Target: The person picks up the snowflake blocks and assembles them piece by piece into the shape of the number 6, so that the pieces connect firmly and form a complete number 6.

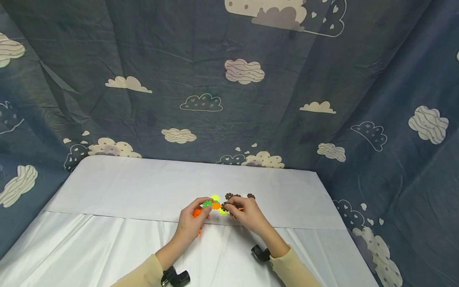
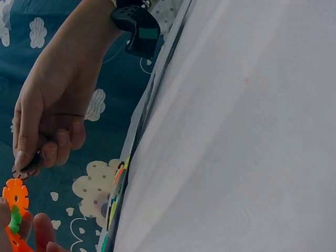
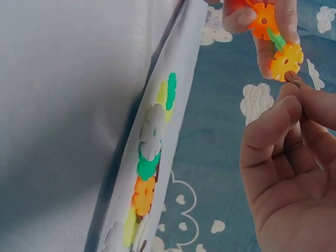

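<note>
My left hand (image 1: 187,223) holds a joined chain of flower-shaped plastic discs, made of an orange disc (image 3: 262,22), a green disc (image 3: 276,39) and another orange disc (image 3: 287,61). More orange hangs below that palm in the head view. Between thumb and fingertips, my right hand (image 1: 250,217) pinches a brown flower disc (image 3: 292,78). Its edge meets the chain's end orange disc in the right wrist view; whether the two are interlocked I cannot tell. Only a few fingers (image 2: 44,231) of the left hand enter the left wrist view.
Beyond the hands, loose discs lie on the white-covered table (image 1: 118,187), among them a yellow one (image 1: 215,197) and a brown one (image 1: 251,195). Grey discs (image 3: 153,123) and several other colours show in the right wrist view. A dark cloud-patterned curtain (image 1: 161,52) surrounds the table.
</note>
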The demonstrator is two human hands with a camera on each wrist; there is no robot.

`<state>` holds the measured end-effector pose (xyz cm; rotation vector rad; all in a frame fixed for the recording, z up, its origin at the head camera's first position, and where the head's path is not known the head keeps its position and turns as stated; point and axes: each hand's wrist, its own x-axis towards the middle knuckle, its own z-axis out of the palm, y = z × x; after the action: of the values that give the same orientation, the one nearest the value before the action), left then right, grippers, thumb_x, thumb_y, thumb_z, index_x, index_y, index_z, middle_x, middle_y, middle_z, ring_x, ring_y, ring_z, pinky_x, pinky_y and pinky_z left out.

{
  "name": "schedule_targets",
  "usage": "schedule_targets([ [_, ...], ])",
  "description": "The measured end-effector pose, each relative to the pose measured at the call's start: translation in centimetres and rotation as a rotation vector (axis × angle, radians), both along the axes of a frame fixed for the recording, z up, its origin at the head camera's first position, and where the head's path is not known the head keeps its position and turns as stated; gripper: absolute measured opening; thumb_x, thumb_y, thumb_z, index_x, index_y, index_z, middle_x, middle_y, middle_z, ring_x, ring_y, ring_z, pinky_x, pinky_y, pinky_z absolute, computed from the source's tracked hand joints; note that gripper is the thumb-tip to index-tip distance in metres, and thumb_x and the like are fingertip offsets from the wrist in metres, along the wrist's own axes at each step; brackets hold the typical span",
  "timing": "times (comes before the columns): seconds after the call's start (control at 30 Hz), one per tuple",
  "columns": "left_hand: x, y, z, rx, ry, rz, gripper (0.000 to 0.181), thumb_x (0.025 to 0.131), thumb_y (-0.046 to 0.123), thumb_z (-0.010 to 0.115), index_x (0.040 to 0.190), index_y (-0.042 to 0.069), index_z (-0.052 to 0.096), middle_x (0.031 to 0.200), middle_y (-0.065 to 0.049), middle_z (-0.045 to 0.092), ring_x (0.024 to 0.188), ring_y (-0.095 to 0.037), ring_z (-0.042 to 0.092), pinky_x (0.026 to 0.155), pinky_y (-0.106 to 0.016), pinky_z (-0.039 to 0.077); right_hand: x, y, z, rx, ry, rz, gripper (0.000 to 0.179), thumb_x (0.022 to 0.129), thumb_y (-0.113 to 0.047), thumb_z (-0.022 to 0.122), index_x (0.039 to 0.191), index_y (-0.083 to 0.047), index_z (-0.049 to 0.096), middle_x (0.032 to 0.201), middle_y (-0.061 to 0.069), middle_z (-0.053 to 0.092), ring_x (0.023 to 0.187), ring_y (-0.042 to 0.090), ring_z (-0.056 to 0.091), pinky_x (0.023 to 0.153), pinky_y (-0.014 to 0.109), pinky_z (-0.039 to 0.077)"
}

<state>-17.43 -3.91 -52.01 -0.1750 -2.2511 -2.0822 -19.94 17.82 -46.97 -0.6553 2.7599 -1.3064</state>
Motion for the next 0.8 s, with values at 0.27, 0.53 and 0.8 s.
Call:
schedule_targets([
  [0.27, 0.02, 0.03, -0.01, -0.018, 0.025, 0.007, 0.018, 0.101, 0.030, 0.075, 0.119, 0.031, 0.075, 0.077, -0.002, 0.070, 0.054, -0.009, 0.053, 0.044, -0.021, 0.043, 0.10, -0.11, 0.16, 0.034, 0.064, 0.011, 0.010, 0.102, -0.020, 0.073, 0.093, -0.015, 0.075, 0.075, -0.004, 0.069, 0.069, 0.003, 0.059, 0.063, 0.020, 0.053],
  [0.53, 0.06, 0.06, 0.15, -0.002, 0.029, -0.004, 0.021, 0.100, 0.025, 0.076, 0.120, 0.024, 0.077, 0.083, -0.012, 0.072, 0.068, -0.015, 0.062, 0.050, -0.020, 0.045, -0.14, 0.17, -0.06, -0.015, -0.031, 0.021, 0.013, 0.103, -0.022, 0.071, 0.093, -0.014, 0.074, 0.071, -0.002, 0.064, 0.063, 0.004, 0.055, 0.057, 0.020, 0.048],
  [0.8, 0.28, 0.06, 0.35, 0.024, -0.019, -0.009, 0.021, 0.099, 0.026, 0.077, 0.120, 0.024, 0.078, 0.084, -0.018, 0.071, 0.066, -0.018, 0.061, 0.049, -0.019, 0.044, 0.37, -0.66, -0.43, 0.000, 0.133, 0.016, 0.014, 0.102, -0.020, 0.072, 0.090, -0.013, 0.075, 0.074, -0.003, 0.069, 0.067, 0.000, 0.056, 0.060, 0.020, 0.052],
])
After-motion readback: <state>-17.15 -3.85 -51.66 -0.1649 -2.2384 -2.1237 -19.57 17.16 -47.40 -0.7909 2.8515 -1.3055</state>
